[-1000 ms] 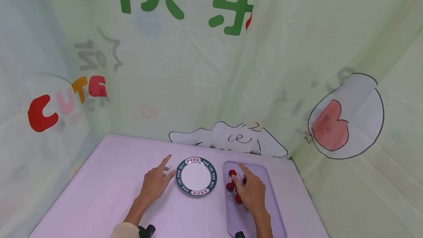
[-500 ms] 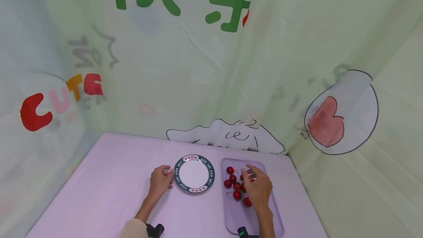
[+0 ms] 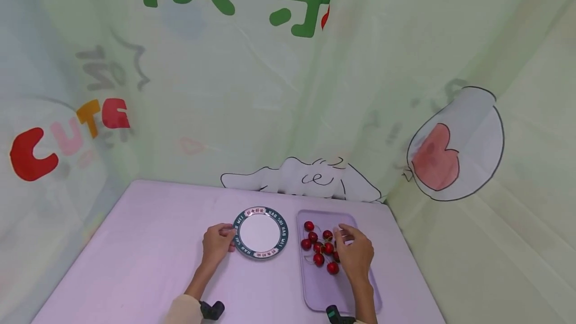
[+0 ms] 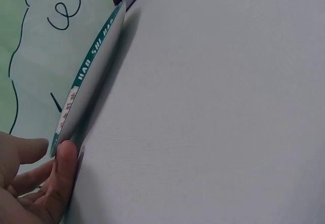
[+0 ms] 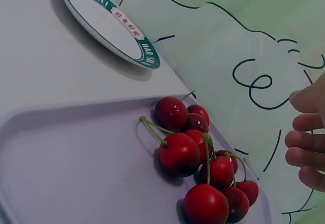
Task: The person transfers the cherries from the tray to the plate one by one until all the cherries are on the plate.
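A round white plate with a dark green lettered rim lies on the table. My left hand grips its left edge; in the left wrist view the thumb is on the upper side of the rim, with a finger on the underside. Several red cherries, some with green stems, lie in a light purple tray to the plate's right. Over the tray's right part hovers my right hand, fingers loosely bent and holding nothing, hiding part of the cherries in the head view.
A pale pink table carries the plate and tray. Behind it and along both sides hangs a light green printed curtain. The tray's raised rim borders the cherries.
My left hand has moved from beside the plate onto its left rim, its fingers closing in. My right hand has drawn rightward off the cherries, uncovering more of them. The head view has shifted slightly.
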The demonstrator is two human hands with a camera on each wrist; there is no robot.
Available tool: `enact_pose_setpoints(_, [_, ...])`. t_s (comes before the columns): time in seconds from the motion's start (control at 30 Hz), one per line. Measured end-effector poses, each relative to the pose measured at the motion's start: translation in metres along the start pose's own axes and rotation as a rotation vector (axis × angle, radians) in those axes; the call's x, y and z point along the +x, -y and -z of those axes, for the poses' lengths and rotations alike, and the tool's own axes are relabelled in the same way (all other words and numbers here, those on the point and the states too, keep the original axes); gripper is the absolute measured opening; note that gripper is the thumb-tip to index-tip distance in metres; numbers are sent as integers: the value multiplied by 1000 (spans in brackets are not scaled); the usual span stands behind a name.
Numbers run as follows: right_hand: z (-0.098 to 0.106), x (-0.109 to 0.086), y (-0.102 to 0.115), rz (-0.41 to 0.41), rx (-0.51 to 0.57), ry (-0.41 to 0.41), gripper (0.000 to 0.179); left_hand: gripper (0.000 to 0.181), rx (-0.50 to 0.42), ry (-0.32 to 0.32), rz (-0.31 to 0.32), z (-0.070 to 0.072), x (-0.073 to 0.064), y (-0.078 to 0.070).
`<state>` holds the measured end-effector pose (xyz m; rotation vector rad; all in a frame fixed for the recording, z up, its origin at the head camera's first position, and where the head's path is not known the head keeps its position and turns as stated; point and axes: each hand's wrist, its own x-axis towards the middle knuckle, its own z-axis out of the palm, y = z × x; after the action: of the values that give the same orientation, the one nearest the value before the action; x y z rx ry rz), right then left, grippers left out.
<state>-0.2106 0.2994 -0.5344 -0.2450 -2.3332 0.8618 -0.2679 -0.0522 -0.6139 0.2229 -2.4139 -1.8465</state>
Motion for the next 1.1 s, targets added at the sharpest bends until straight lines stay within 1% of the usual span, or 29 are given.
enact_pose_setpoints(0.17, [-1, -4, -4, -8, -17, 20, 23, 29, 9, 0, -17, 1, -1, -1])
enact_pose_setpoints(0.23, [-2, -5, -5, 2, -28, 32, 23, 29, 11, 3, -18, 1, 0, -1])
enact_pose_setpoints(0.43, [-6, -16, -4, 12, -45, 76, 25, 29, 15, 5, -1, 1, -2, -1])
enact_pose_setpoints(0.6, [-10, -22, -10, 46, -31, 80, 26, 30, 24, 5, 0, 0, -5, 0])
enact_pose_setpoints(0.73, [-16, -25, -18, 90, -63, 69, 26, 29, 23, 2, -10, 1, -5, 1])
enact_pose_setpoints(0.83, [-20, -28, -23, 107, -85, 66, 25, 29, 24, 4, -15, 1, -5, 1])
enact_pose_setpoints(1.1, [-29, -34, -28, 99, -125, 104, 28, 28, 21, -7, -15, 0, -6, 2])
